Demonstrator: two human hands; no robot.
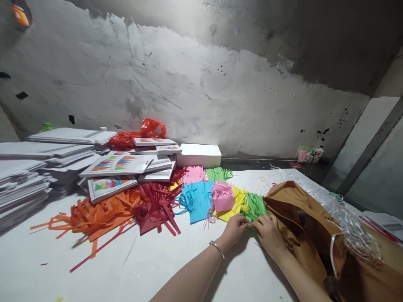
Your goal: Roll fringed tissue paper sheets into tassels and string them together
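My left hand (235,230), with a bracelet on its wrist, pinches the near edge of a green fringed paper bundle (255,204). Close beside it, my right hand (270,235) has its fingers closed at the same edge, partly hiding it. To the left lie yellow fringed paper (241,201), a pink bundle (223,197) and a blue bundle (201,203). Dark red fringed paper (154,207) and orange fringed paper (103,216) spread out farther left. A brown bag (296,201) gapes beside my right hand and forearm.
Stacks of white card (19,184) fill the left of the white table (110,268). Printed packs (121,164), a red plastic bag (153,128) and a white box (200,155) stand at the back. Clear plastic strands (355,226) lie behind the brown bag. A plastered wall rises behind.
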